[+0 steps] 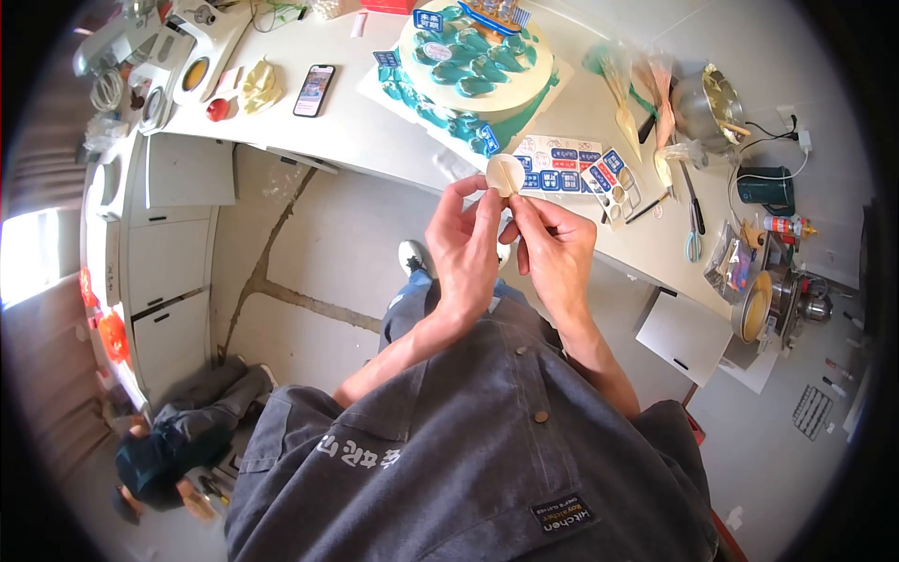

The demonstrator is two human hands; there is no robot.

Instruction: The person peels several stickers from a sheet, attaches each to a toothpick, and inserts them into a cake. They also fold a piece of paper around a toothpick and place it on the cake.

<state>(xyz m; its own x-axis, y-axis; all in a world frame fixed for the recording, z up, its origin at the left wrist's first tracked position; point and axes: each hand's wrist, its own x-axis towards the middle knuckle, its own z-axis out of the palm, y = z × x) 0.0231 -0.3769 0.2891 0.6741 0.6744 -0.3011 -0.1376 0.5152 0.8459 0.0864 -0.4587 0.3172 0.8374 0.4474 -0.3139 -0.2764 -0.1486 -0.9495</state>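
Observation:
My left hand [465, 245] and my right hand [558, 245] meet just in front of the counter edge. Between their fingertips is a small round white tag [504, 172] with a thin pale stick along its face. Both hands pinch its lower edge, where the fingers partly hide it. Beyond them stands a large cream-coloured cake [535, 71] with teal frosting petals, blue-and-white lettered tags and a toy ship [493, 16] on top. Right of the tag lie sticker sheets [556, 161] with blue, red and white labels, one smaller sheet [613, 181] overlapping the other.
A phone [314, 91] lies left of the cake. Piping bags [622, 100], a metal bowl [709, 108] and blue-handled scissors [693, 245] occupy the counter's right side. A kitchen scale [195, 73] stands at left. Another person [173, 450] is low at the lower left.

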